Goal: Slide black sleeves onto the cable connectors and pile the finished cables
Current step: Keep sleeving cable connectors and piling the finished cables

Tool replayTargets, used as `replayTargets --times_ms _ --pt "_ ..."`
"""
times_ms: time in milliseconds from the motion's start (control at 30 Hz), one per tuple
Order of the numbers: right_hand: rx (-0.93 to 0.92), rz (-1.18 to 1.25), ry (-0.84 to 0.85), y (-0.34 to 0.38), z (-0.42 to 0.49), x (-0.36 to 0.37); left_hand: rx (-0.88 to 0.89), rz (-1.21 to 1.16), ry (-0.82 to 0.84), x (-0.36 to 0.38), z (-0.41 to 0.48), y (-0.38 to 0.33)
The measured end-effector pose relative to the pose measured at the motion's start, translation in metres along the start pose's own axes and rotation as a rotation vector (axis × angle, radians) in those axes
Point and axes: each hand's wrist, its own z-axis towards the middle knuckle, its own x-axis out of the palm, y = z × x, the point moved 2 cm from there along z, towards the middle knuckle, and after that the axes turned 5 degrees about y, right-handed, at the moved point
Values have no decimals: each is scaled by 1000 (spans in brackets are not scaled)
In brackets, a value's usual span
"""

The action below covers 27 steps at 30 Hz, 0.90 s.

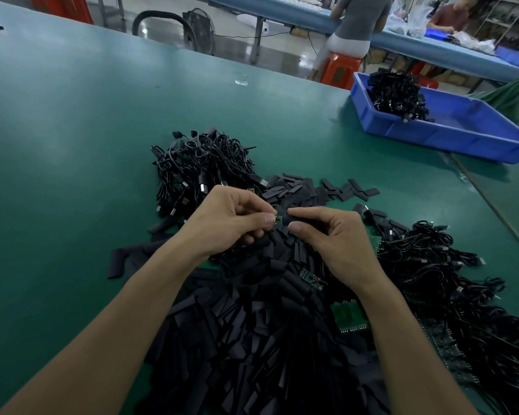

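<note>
Both hands pinch at centre, sleeve end against connector.
Green table point(72, 130): bare surface from 9 to 12 o'clock, its edge running past 3. Heap of black sleeves point(252, 339) at 6. Right cable pile point(432, 280) at 4, far cable pile point(198, 163) at 11, blue bin point(462, 136) at 2. Left hand point(231, 220) pinches a small green connector point(278, 219). Right hand point(336, 241) pinches one sleeve point(297, 218), at the connector's 3 o'clock.
</note>
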Motion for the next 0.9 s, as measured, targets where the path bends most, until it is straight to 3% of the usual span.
replayTargets --times_ms 200,467,900 --pt "-26 6 85 1 2 0 25 19 8 5 -2 0" --pt "-82 -4 -69 1 -2 4 -36 163 -95 2 0 1" --pt "-120 -40 -92 -1 -4 7 -50 116 18 5 0 2"
